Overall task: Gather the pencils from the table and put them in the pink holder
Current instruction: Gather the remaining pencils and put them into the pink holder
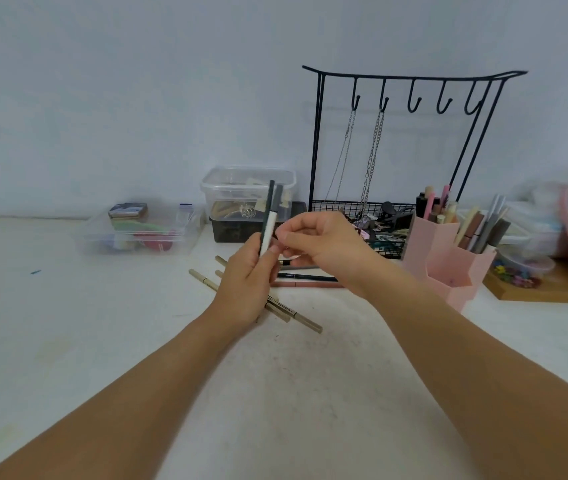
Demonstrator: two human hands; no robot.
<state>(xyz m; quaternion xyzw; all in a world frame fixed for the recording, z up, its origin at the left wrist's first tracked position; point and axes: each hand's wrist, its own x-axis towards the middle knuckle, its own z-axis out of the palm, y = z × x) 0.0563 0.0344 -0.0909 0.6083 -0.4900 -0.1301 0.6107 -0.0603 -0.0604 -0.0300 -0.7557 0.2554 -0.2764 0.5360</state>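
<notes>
Pencils [305, 320] on table partly hidden under left hand [246, 282]

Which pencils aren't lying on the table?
The two dark pencils, standing upright, gripped in the left hand. The tan pencils and the others lie flat on the table.

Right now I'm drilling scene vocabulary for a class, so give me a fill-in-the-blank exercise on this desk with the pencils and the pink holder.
1. The left hand holds two pencils pointing ____.
2. The pink holder stands to the ____ of both hands.
3. Chains hang from ____ of the black rack's five hooks.
4. The beige pencils on the table lie partly under the ____ hand.

Missing words: up; right; two; left
</notes>
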